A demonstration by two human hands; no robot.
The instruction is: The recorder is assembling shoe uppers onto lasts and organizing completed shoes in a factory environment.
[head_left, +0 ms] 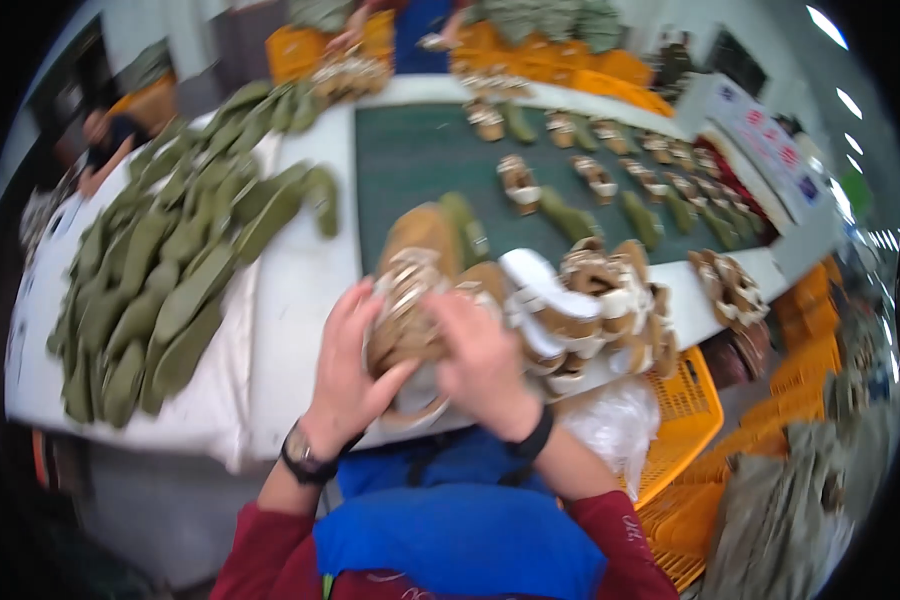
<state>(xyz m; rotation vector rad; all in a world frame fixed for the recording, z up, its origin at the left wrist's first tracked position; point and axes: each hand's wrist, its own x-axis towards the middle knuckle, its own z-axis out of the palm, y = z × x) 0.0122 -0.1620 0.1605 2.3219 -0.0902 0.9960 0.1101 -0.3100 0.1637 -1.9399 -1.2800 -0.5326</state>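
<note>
A tan sandal [410,255] with pale crossed straps is held toe-away at the near edge of the white table, between my two hands. My left hand [342,375] grips its left side, thumb reaching across by the heel. My right hand [482,370] is somewhat blurred, its fingers closed on the strap's right side. Close to its knuckles lies another sandal [485,280], partly covered. Right of that is a pile of strapped sandals [610,285], with a white-soled sandal [540,285] at its near side. A green insole [463,225] lies just beyond the held sandal.
A big heap of green insoles [165,265] covers the table's left. Rows of sandals and insoles lie on the dark green belt [415,150]. A yellow crate [695,410] with clear plastic stands at the right edge. Another person [110,145] is at far left; another's hand [348,35] shows opposite.
</note>
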